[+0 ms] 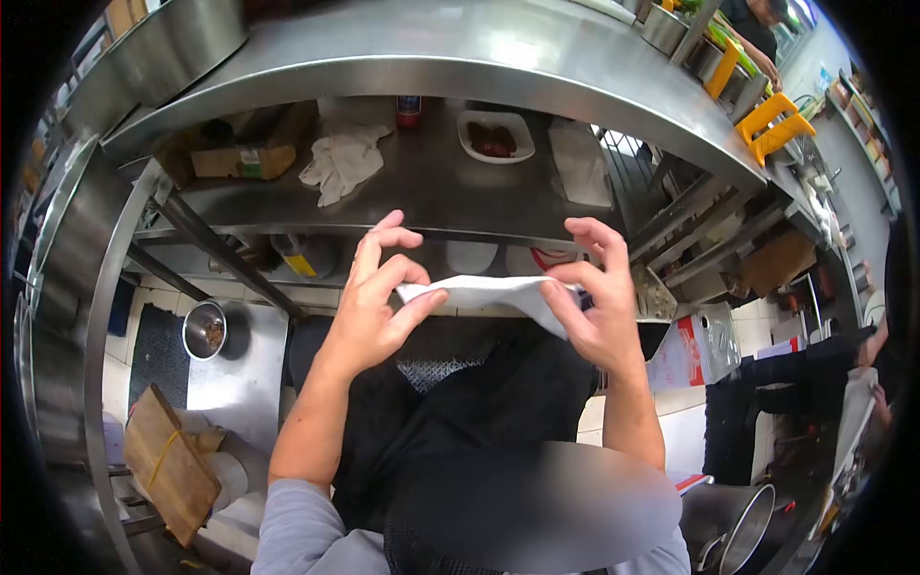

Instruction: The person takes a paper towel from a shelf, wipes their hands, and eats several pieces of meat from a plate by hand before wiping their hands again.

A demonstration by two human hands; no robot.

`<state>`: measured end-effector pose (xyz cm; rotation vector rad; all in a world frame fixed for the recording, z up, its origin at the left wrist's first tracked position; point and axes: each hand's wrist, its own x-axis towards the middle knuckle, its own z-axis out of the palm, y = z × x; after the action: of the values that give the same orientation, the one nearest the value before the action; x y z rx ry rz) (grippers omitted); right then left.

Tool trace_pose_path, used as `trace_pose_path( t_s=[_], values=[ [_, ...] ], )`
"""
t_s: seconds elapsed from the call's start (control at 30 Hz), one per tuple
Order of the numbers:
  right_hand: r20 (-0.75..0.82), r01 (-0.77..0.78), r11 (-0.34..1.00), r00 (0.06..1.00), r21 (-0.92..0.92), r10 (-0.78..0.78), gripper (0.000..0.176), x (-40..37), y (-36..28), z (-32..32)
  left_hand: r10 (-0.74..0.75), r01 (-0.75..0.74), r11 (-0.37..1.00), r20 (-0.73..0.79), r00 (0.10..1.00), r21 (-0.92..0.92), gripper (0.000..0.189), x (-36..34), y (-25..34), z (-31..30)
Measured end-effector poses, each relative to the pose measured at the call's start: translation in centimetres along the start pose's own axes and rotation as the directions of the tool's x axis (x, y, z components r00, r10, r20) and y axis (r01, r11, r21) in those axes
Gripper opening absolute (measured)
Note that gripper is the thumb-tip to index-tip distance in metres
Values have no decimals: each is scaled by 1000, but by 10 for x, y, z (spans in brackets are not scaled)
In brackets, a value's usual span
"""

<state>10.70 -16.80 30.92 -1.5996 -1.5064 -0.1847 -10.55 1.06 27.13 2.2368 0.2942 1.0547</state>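
Observation:
A white cloth or sheet (494, 288) is stretched between my two hands, in front of my dark apron. Its left end is pinched between the thumb and index finger of my left hand (379, 297), whose other fingers are raised and curled. My right hand (594, 292) pinches the right end the same way, and a corner hangs down beside its thumb. What exactly the white piece is, I cannot tell. Both hands are just in front of the steel table's lower shelf (422, 196).
On the shelf are a crumpled white cloth (345, 165), a white dish of dark food (495, 136) and a cardboard box (244, 161). A metal bowl (205, 330) is at lower left, a large pot (733, 527) at lower right. Other people stand at the right.

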Motion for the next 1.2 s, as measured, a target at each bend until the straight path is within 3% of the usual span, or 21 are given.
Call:
trace_pose_path(
  t_s=[0.03,0.07,0.1,0.17,0.2,0.23,0.27,0.33,0.43,0.53,0.7,0.8,0.87,0.9,1.0,1.1,1.2],
  values=[
    [-15,3,992,1000,122,-1,7,3,-6,-7,36,-32,993,32,999,-114,19,4,9,-10],
    [4,-61,914,998,401,65,9,3,-14,-13,-15,27,917,34,999,-399,21,5,22,-16],
    [26,-137,782,988,608,153,13,5,-33,-20,-61,81,756,53,997,-649,24,5,37,-21],
    [9,-181,536,951,825,308,17,2,-75,-23,-117,14,696,-95,989,-718,27,6,79,-30],
    [10,-129,440,965,889,263,20,2,-89,-26,-202,32,511,-84,976,-859,29,2,93,-37],
    [11,-86,331,974,939,224,23,-1,-98,-27,-136,-31,427,-98,986,-904,29,-5,102,-38],
    [8,-60,269,981,961,193,23,-5,-107,-27,-122,-110,234,-141,982,-966,23,-22,99,-42],
    [3,-59,335,986,940,164,23,-11,-131,-38,-257,18,155,-23,966,-988,18,-24,137,-68],
    [41,-110,517,989,849,143,23,-18,-158,-54,-259,1,154,-40,965,-988,17,-26,164,-75],
    [56,-122,627,991,769,125,24,-26,-166,-57,-212,-49,217,-96,972,-975,17,-28,179,-72],
    [60,-134,684,989,717,132,25,-27,-171,-54,-192,-66,388,-151,970,-919,17,-25,198,-69],
    [62,-134,706,990,695,126,25,-24,-171,-50,-164,-48,633,-194,967,-773,17,-19,208,-66],
    [64,-133,725,990,676,122,26,-22,-170,-48,-142,56,922,-200,970,-383,17,-11,221,-62],
    [62,-128,735,991,666,116,26,-22,-169,-48,-140,113,983,-195,971,-145,17,-7,227,-60],
    [57,-127,816,992,564,115,26,-22,-174,-54,-180,240,881,-180,967,407,17,4,247,-48],
    [71,-128,928,991,349,110,27,-24,-182,-62,-237,288,702,-168,957,652,17,10,256,-37],
    [130,-74,997,989,-40,78,28,-22,-194,-47,-257,284,578,-160,953,765,17,12,260,-24]
  ],
)
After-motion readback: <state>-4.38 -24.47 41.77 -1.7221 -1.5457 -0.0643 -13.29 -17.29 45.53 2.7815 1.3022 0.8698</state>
